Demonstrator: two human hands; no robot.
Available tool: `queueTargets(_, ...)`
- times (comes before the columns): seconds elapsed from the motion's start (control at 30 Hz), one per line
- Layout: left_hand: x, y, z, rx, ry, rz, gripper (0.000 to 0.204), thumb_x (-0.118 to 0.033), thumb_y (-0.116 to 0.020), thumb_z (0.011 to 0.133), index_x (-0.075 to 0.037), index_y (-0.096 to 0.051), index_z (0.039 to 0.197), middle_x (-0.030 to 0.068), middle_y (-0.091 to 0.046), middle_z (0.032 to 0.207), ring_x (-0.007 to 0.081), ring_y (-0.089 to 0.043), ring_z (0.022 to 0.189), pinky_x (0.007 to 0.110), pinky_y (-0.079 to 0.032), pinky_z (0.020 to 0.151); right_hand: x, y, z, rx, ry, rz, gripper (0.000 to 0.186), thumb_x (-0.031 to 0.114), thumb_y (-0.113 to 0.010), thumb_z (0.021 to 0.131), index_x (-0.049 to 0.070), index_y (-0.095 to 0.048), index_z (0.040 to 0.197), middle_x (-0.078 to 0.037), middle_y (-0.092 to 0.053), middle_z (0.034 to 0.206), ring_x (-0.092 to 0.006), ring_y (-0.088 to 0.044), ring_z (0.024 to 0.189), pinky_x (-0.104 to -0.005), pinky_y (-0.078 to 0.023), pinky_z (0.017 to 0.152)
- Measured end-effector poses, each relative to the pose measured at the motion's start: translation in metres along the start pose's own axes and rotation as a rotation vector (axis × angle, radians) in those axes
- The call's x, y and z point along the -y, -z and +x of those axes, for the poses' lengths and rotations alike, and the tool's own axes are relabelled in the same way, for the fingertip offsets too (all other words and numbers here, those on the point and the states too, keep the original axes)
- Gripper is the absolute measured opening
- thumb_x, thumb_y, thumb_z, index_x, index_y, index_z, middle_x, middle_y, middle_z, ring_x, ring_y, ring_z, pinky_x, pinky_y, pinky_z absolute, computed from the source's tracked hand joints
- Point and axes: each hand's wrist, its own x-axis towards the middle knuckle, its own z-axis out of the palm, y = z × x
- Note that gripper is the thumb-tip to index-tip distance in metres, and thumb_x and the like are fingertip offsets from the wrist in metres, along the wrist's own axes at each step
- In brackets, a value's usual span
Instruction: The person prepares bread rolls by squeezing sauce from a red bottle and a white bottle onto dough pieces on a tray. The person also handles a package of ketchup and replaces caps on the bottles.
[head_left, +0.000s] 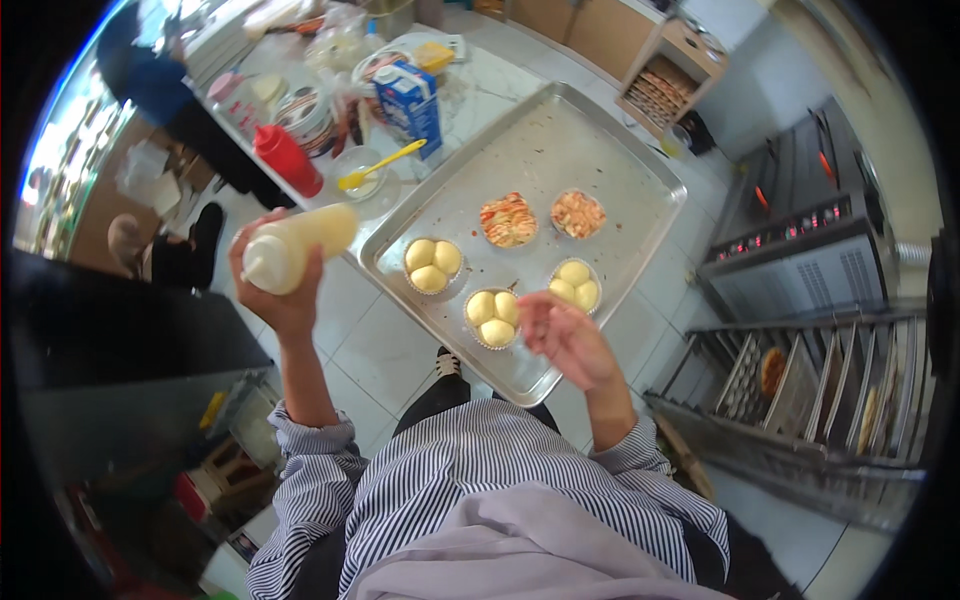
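Note:
My left hand [290, 312] is wrapped round a squeeze bottle [325, 230] of pale yellow filling, held tilted beside the tray's left corner with its white nozzle toward me. My right hand [572, 342] hovers over the near part of a large metal tray [420, 205], empty, its fingers loosely bent and apart. Just left of its fingertips sits a paper cup of round dough balls [492, 318]. Two more such cups stand close by, one at left [433, 265] and one at right [574, 285]. Farther back are two cups with a reddish shredded topping [508, 220].
On the counter [490, 85] lie a red squeeze bottle [288, 160], a blue carton [410, 108], a bowl [360, 172] with a yellow brush, tubs and plastic bags. An oven [800, 230] and a tray rack [800, 390] stand at right. Another person [190, 110] stands at far left.

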Motion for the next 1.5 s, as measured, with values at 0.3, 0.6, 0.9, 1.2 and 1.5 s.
queueTargets(0.3,0.125,-0.006,0.013,-0.003,0.176,0.190,0.044,-0.016,-0.080,0.062,-0.003,-0.055,0.096,0.0060,-0.060,0.084,0.0146,-0.059,0.076,0.029,-0.048,0.073,0.022,0.025,-0.070,-0.549,0.472,0.012,0.028,0.022,-0.047,0.089,0.001,-0.052,0.106,-0.004,-0.051,0.081,-0.0109,-0.047,0.070,-0.0233,-0.040,0.062)
queueTargets(0.6,0.125,-0.050,0.010,0.059,0.094,0.269,0.052,-0.018,-0.081,0.061,0.001,-0.054,0.101,0.0089,-0.061,0.084,0.0170,-0.061,0.077,0.029,-0.049,0.073,0.015,0.032,-0.084,-0.686,0.623,-0.047,0.027,0.022,-0.048,0.089,0.000,-0.052,0.106,-0.005,-0.050,0.079,-0.0110,-0.045,0.071,-0.0236,-0.038,0.061)
queueTargets(0.9,0.075,-0.004,0.078,-0.233,-0.415,0.034,0.062,-0.031,-0.055,0.083,0.003,-0.023,0.123,0.0206,-0.035,0.125,0.0308,-0.037,0.118,0.042,-0.025,0.103,0.023,0.055,-0.098,-0.812,0.741,-0.105,0.027,0.021,-0.047,0.090,0.000,-0.050,0.106,-0.005,-0.049,0.079,-0.0115,-0.045,0.073,-0.0238,-0.037,0.062)
queueTargets(1.2,0.027,-0.014,0.162,-0.286,-0.651,-0.018,0.050,-0.017,-0.056,0.085,0.000,-0.024,0.119,0.0201,-0.039,0.123,0.0300,-0.048,0.106,0.043,-0.034,0.095,0.017,0.064,-0.097,-0.815,0.738,-0.085,0.027,0.020,-0.047,0.090,0.000,-0.050,0.107,-0.005,-0.049,0.081,-0.0113,-0.046,0.075,-0.0243,-0.037,0.063)
queueTargets(1.5,0.198,0.004,0.088,-0.062,0.125,0.365,0.083,-0.022,-0.079,0.062,-0.004,-0.030,0.126,0.0172,-0.047,0.113,0.0298,-0.049,0.103,0.038,-0.038,0.092,0.017,0.075,-0.118,-0.961,0.747,-0.073,0.025,0.020,-0.049,0.089,0.002,-0.052,0.106,-0.003,-0.050,0.080,-0.0102,-0.046,0.075,-0.0244,-0.038,0.065)
